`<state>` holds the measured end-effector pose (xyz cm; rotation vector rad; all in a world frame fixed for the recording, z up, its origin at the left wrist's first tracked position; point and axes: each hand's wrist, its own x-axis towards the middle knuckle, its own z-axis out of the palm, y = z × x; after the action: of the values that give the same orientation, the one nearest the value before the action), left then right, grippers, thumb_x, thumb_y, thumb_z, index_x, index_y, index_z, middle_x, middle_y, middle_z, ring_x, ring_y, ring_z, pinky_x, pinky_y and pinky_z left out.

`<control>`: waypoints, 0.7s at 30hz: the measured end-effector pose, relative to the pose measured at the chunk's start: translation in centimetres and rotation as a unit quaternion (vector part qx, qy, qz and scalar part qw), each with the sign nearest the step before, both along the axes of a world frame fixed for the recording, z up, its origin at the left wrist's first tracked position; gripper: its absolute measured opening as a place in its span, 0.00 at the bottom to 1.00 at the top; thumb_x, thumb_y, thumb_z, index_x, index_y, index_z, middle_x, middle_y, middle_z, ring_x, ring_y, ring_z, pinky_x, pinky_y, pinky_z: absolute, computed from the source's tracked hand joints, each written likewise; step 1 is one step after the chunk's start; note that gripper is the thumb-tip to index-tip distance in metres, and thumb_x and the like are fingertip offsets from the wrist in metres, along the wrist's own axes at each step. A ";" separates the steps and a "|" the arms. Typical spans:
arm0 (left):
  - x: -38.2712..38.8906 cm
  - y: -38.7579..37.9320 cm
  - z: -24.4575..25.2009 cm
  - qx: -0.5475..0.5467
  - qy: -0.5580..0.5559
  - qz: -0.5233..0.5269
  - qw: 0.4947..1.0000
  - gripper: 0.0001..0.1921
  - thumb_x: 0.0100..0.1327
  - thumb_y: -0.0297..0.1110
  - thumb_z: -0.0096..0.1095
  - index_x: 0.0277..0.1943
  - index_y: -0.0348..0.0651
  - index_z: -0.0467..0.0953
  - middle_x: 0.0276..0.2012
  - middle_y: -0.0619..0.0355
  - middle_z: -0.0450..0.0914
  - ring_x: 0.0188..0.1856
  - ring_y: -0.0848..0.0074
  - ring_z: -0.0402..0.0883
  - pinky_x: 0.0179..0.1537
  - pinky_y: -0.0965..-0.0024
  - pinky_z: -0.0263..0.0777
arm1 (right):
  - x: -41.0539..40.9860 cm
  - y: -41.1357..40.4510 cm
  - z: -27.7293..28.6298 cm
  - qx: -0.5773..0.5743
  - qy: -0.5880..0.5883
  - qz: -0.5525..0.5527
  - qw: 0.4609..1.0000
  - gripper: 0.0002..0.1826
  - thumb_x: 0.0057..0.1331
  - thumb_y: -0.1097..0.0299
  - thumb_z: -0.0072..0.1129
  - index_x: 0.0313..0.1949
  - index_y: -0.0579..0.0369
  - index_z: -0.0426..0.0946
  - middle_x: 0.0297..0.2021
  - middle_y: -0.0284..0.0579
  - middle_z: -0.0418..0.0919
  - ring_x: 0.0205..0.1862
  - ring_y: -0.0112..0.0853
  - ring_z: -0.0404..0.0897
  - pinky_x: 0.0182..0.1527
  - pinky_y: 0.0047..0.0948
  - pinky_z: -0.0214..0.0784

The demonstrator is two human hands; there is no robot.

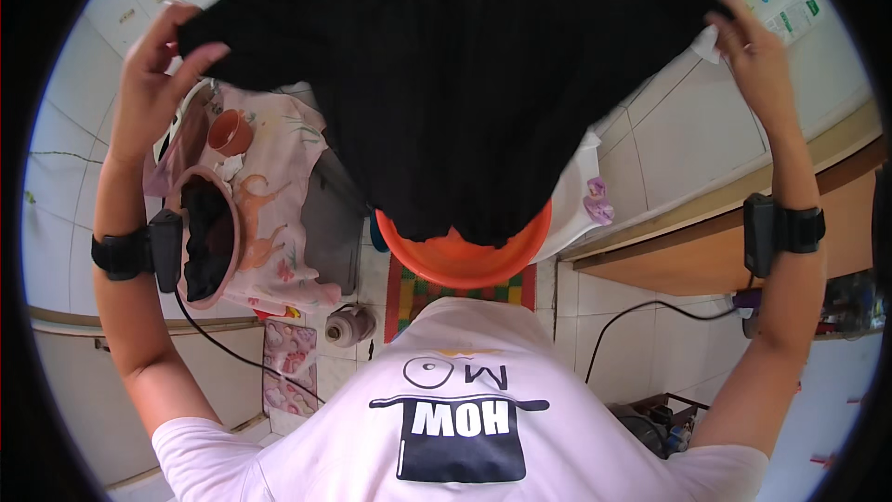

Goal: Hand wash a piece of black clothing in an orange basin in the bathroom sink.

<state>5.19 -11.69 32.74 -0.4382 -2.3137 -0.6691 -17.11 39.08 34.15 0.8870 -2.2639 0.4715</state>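
Observation:
A large black garment (453, 84) is stretched wide between my raised hands and fills the upper middle of the view. My left hand (157, 77) grips one end of it, the thumb lying along the front. On the other side, my right hand (756, 59) pinches the opposite corner; a small white piece (706, 44) shows beside those fingers. The garment's lower edge hangs over an orange basin (456, 272) and hides most of its inside. To the left, a pink basin (233, 223) contains dark cloth (209, 230).
Pink patterned cloth (279, 153) covers a surface at left, with a terracotta-coloured cup (231, 132) on it. A flask (348, 325) stands on the tiled floor. At right are a white rim (571, 216), a crumpled purple item (598, 202) and a wooden panel (683, 251).

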 end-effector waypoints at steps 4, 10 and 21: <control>0.3 -1.8 -0.1 0.064 -0.026 0.009 0.998 0.19 0.57 0.17 0.60 0.52 0.34 0.68 0.44 0.60 0.71 0.43 0.81 0.73 0.45 0.77 0.70 | -0.6 -0.1 0.4 0.063 0.061 0.003 0.996 0.14 0.64 0.66 0.52 0.49 0.46 0.74 0.32 0.40 0.83 0.29 0.28 0.80 0.35 0.25 0.69; 0.5 -1.2 0.1 0.081 -0.006 -0.010 0.997 0.20 0.57 0.17 0.61 0.52 0.35 0.67 0.42 0.60 0.72 0.43 0.82 0.74 0.45 0.79 0.68 | -0.3 0.3 1.0 -0.030 0.092 -0.013 0.995 0.13 0.63 0.66 0.53 0.48 0.45 0.74 0.30 0.39 0.83 0.30 0.28 0.81 0.33 0.25 0.68; -0.3 -1.2 -1.3 0.074 -0.041 -0.021 0.996 0.19 0.56 0.15 0.60 0.51 0.34 0.67 0.43 0.61 0.71 0.44 0.81 0.73 0.47 0.78 0.69 | -0.6 -0.5 -0.1 -0.043 -0.006 0.052 0.998 0.15 0.63 0.67 0.56 0.50 0.50 0.75 0.20 0.38 0.76 0.23 0.21 0.74 0.29 0.20 0.65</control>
<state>4.88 -12.91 31.41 -0.3989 -2.3158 -0.8882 -17.71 38.56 34.01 0.9635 -2.1977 0.6190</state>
